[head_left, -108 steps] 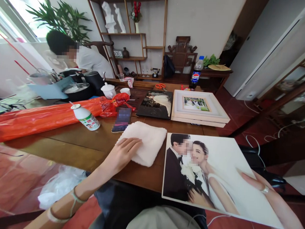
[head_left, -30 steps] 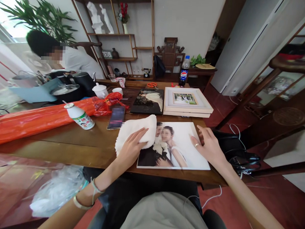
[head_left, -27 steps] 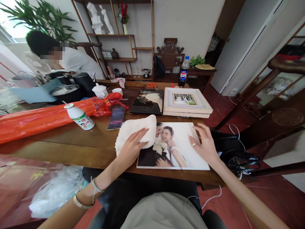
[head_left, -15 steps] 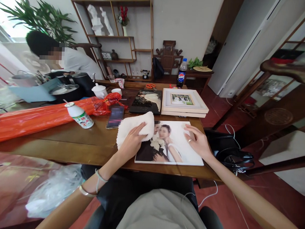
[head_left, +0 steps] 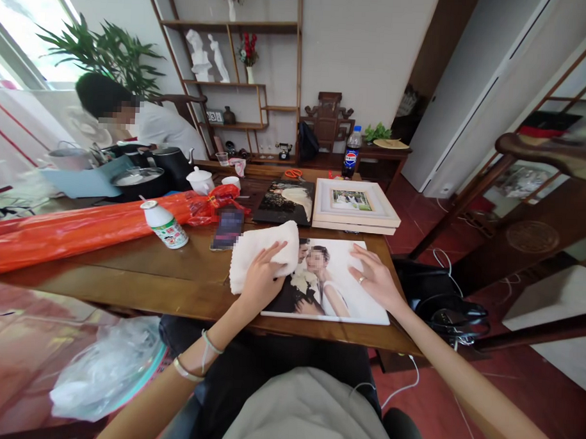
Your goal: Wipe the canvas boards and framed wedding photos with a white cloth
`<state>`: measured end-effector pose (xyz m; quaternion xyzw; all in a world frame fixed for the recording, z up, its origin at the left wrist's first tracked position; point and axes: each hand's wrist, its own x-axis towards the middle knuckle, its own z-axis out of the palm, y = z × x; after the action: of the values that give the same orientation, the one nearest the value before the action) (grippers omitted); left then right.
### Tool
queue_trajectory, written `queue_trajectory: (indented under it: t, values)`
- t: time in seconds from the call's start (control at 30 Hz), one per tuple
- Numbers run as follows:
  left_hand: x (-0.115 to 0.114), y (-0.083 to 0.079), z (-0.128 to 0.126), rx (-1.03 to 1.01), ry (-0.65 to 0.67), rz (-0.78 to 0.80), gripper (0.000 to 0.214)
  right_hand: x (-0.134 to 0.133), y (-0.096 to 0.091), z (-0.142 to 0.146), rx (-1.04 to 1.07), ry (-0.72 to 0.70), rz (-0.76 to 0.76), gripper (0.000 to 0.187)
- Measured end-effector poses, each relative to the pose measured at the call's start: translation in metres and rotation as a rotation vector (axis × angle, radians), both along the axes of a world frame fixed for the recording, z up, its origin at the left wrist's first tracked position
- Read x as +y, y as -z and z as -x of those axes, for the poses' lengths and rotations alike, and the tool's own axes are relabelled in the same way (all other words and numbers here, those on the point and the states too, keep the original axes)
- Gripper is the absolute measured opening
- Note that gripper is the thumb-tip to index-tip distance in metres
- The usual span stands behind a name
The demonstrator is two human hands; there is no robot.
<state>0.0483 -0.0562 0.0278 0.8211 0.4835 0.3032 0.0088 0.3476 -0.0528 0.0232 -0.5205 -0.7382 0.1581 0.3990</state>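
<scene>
Under my left hand (head_left: 263,277) is a folded white cloth (head_left: 248,261), gripped with the fingers over its top. The cloth overlaps the left side of a printed photo panel (head_left: 336,291) that shows a couple on a white ground. My right hand (head_left: 376,277) rests on the panel's right side, fingers spread and a ring on one of them. The panel lies flat near the table's front edge. Part of its left side is hidden by the cloth and my left hand.
Behind the panel lie a dark photo panel (head_left: 284,203) and a white picture frame (head_left: 389,218). A phone (head_left: 228,230), a white bottle (head_left: 165,224) and an orange plastic-wrapped roll (head_left: 95,225) are on the left. A cola bottle (head_left: 351,154) stands behind. Another person (head_left: 166,128) leans over at far left.
The camera view has shifted, so the scene sits slightly lower and mostly farther right. My left hand remains on the cloth, and my right hand stays on the panel with its fingers slightly moved.
</scene>
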Motion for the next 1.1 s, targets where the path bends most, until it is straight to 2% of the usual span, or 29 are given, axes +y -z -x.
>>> queue_trajectory:
  t: [0.37,0.53,0.63,0.73,0.87,0.97,1.1]
  values:
    - [0.001,0.005,0.000,-0.035,0.016,-0.055,0.027,0.001,-0.001,0.001,-0.002,-0.002,-0.005,0.030]
    - [0.004,-0.002,0.009,-0.113,-0.119,-0.244,0.035,0.001,-0.001,0.000,-0.005,-0.017,0.014,0.033]
    - [0.007,-0.011,0.017,-0.040,-0.120,-0.316,0.040,0.001,0.000,-0.001,0.017,-0.057,0.035,0.040]
    - [0.011,-0.017,0.017,0.110,-0.019,-0.208,0.039,0.001,0.001,-0.002,0.017,-0.058,0.047,0.043]
    - [0.021,-0.020,0.011,0.248,0.118,-0.030,0.026,0.002,0.002,-0.002,-0.012,-0.047,0.050,0.044]
    - [0.033,-0.020,0.006,0.253,0.142,-0.013,0.020,0.001,0.001,-0.001,-0.031,-0.052,0.047,0.044]
    - [0.048,-0.017,0.005,0.283,0.228,0.025,0.028,0.000,0.001,0.000,-0.046,-0.049,0.035,0.046]
